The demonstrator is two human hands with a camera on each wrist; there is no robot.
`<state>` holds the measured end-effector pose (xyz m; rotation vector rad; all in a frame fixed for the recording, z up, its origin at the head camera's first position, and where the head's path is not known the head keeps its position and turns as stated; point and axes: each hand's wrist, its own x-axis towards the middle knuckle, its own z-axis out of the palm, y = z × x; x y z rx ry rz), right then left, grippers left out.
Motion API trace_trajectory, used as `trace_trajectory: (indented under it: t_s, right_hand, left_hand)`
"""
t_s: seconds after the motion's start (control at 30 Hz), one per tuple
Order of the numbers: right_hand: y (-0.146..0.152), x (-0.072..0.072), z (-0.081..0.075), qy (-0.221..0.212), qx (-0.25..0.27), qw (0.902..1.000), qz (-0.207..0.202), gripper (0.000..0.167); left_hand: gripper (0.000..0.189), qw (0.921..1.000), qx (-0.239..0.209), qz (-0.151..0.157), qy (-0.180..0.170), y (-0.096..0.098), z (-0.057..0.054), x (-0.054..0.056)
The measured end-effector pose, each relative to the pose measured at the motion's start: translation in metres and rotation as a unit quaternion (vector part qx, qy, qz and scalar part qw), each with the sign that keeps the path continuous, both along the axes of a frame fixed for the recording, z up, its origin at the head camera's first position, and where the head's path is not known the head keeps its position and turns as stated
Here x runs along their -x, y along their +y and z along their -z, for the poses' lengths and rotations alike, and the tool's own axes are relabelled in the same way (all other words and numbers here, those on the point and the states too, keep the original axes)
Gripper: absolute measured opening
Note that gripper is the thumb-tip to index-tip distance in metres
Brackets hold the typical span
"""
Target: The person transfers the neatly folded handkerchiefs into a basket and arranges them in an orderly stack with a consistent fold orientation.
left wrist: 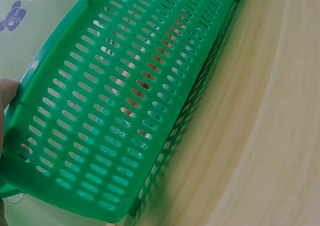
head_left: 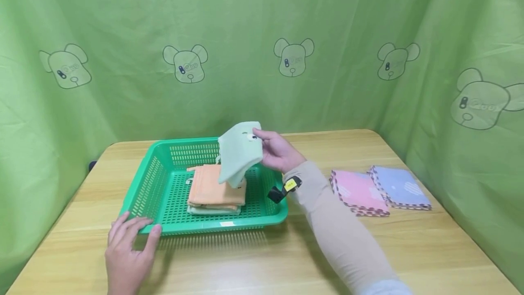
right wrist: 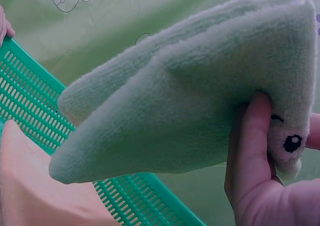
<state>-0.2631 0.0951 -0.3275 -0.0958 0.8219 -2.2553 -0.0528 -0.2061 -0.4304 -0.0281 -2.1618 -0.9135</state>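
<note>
Cloth (head_left: 238,153), pale green, hangs mid-frame over the basket (head_left: 188,228), pinched by my right hand (head_left: 281,151), thumb against fingers; it looks light, soft and floppy, best held at the folded edge. My left hand (head_left: 129,247) grips the basket's lower-left corner.

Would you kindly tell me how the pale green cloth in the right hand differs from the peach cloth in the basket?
The pale green cloth is held up by the right hand, while the peach cloth lies in the green basket. The pale green cloth is tilted, its layers parting at one end; the peach cloth lies roughly flat. Their colours differ too: pale green against peach. Both are folded.
</note>
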Motion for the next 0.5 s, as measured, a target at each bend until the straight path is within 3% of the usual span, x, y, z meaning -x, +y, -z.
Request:
trace_trajectory:
  t_s: [0.5]
  right_hand:
    - [-0.015,0.001,0.001,-0.047,0.02,0.9981,0.033,0.031]
  left_hand:
    - [0.023,1.0,0.0,0.003,0.003,0.0,0.0,0.0]
